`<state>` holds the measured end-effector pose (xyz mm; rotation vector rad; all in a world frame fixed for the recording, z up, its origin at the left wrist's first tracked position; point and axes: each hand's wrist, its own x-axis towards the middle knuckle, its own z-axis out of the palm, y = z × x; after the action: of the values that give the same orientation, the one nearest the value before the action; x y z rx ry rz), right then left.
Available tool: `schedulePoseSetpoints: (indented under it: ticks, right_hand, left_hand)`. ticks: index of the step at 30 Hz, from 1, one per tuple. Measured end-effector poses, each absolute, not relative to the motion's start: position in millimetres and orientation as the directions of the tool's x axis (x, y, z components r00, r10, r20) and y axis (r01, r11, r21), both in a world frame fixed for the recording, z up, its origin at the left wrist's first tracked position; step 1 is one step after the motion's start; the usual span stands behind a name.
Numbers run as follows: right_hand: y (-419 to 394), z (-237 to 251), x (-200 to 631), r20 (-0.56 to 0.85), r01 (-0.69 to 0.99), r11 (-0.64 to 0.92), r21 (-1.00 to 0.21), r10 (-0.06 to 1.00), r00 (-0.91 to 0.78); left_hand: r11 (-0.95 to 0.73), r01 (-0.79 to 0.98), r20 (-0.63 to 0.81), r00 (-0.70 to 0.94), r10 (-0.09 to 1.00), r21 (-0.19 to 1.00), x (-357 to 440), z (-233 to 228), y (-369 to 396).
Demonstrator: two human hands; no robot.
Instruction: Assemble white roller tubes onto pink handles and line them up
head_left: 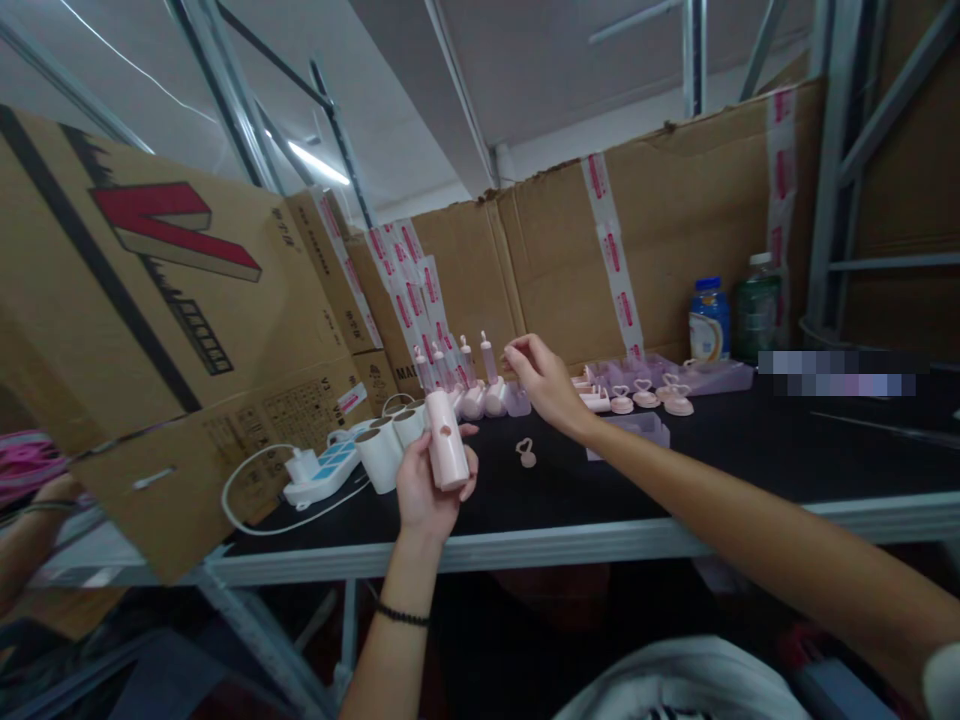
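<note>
Left hand (427, 490): wrapped around upright pink cylinder housing (446, 453), above black tabletop's (675, 450) front edge.
Right hand (544, 385): fingertips pinched together over pink parts row (480, 395); held item indiscernible.
Nearby: heart-shaped piece (526, 453), power strip (322, 470).

We see the left hand (427, 490) gripping an upright pink cylinder (446, 440) with a heart-shaped hole above the black table (750, 450). The right hand (544, 385) reaches toward the row of pink bottles (480, 385), fingers pinched. A loose heart-shaped piece (526, 455) lies between the hands, and white rolls (386, 445) stand beside a power strip (322, 472).
</note>
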<state>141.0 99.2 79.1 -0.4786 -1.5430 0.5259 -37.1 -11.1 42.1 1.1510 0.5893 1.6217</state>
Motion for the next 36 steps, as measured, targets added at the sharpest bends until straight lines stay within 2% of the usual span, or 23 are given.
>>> schedulePoseSetpoints:
  ticks: [3, 5, 7, 10, 17, 24, 27, 31, 34, 36]
  right_hand:
    - [113, 97, 171, 0.753, 0.378, 0.761, -0.528, 0.625, -0.207]
    - [122, 103, 192, 0.601, 0.592, 0.677, -0.438, 0.71, -0.366]
    - [131, 105, 210, 0.396, 0.707, 0.614, -0.351, 0.781, -0.483]
    - [141, 103, 228, 0.17, 0.778, 0.569, -0.266, 0.822, -0.544]
    - [155, 98, 246, -0.086, 0.825, 0.526, -0.208, 0.83, -0.551]
    - [167, 88, 246, -0.291, 0.811, 0.517, -0.274, 0.759, -0.582]
    - [166, 84, 244, -0.253, 0.813, 0.495, -0.307, 0.781, -0.571]
    - [163, 84, 245, -0.132, 0.81, 0.518, -0.276, 0.814, -0.566]
    - [160, 92, 244, 0.156, 0.758, 0.581, -0.296, 0.813, -0.561]
    - [153, 99, 240, 0.423, 0.648, 0.651, -0.395, 0.755, -0.501]
  left_hand:
    - [-0.314, -0.5, 0.346, -0.03, 0.938, 0.807, -41, 43, -9]
    - [-0.283, -0.51, 0.309, -0.035, 0.95, 0.812, -41, 43, -8]
    - [-0.276, -0.509, 0.282, -0.067, 0.957, 0.815, -41, 41, -6]
    - [-0.298, -0.505, 0.268, -0.133, 0.954, 0.81, -41, 40, -3]
    - [-0.262, -0.455, 0.239, -0.109, 0.965, 0.851, -39, 40, -2]
    - [-0.256, -0.434, 0.234, -0.106, 0.967, 0.863, -37, 41, -3]
    - [-0.252, -0.437, 0.232, -0.099, 0.968, 0.864, -37, 41, -2]
    - [-0.236, -0.444, 0.219, -0.091, 0.972, 0.864, -37, 40, -2]
    - [-0.234, -0.442, 0.22, -0.085, 0.972, 0.866, -38, 39, -2]
    - [-0.243, -0.439, 0.229, -0.086, 0.97, 0.865, -38, 38, -2]
